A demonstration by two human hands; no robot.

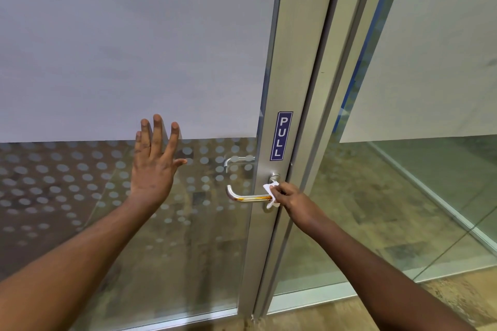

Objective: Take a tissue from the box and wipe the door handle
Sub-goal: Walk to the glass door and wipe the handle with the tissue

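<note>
- Two bare forearms are reaching forward to a glass door (107, 48).
- Left hand (154, 161) is lying flat against the glass, fingers spread and pointing up, holding nothing.
- Right hand (289, 196) is pinching a white tissue (271, 191) closed between its fingers, pressing it on the door handle (243, 197) at the end by the metal frame (290, 75).
- An orange-brown streak is showing along the lever's underside, left of the tissue.
- A blue PULL sign (281, 136) is sitting on the frame above.
</note>
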